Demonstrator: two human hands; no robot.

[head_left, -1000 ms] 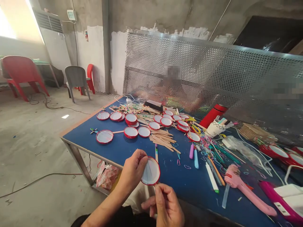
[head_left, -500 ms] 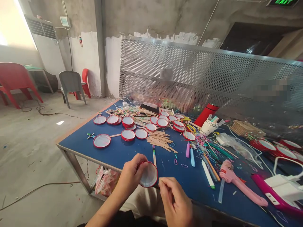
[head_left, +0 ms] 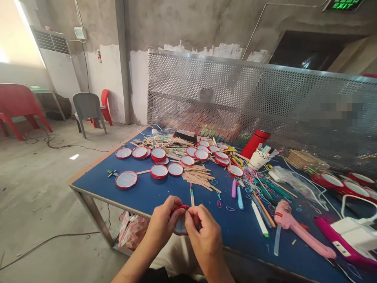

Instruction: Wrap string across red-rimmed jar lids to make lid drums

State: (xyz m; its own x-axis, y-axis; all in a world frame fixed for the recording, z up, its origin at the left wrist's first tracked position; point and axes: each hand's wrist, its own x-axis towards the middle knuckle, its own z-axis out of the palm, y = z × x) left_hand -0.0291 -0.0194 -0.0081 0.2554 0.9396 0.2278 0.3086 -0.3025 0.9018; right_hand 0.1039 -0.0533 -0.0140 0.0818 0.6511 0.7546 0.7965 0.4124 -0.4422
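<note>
At the table's front edge, my left hand [head_left: 163,220] is closed on a small red-rimmed drum [head_left: 180,227] with a pale, see-through face. The drum is tilted and partly hidden behind my fingers. My right hand [head_left: 206,236] pinches at its upper rim, thumb and forefinger meeting the left fingertips. Whether a small thing lies between those fingertips I cannot tell. Just beyond the hands lies a wooden stick with coloured bands [head_left: 192,194]. More red-rimmed drums [head_left: 159,171] lie singly and stacked, farther back on the blue table [head_left: 141,196].
Wooden craft sticks [head_left: 198,177] lie in a heap. To the right are markers [head_left: 259,220], a pink glue gun [head_left: 303,236], a magenta power strip [head_left: 338,243], a cup of pens [head_left: 260,158] and a red flask [head_left: 255,143]. A perforated metal panel [head_left: 176,86] stands behind.
My right hand has moved left and up to the drum's rim, where its fingertips now meet my left ones. The drum has tilted, so less of its face shows.
</note>
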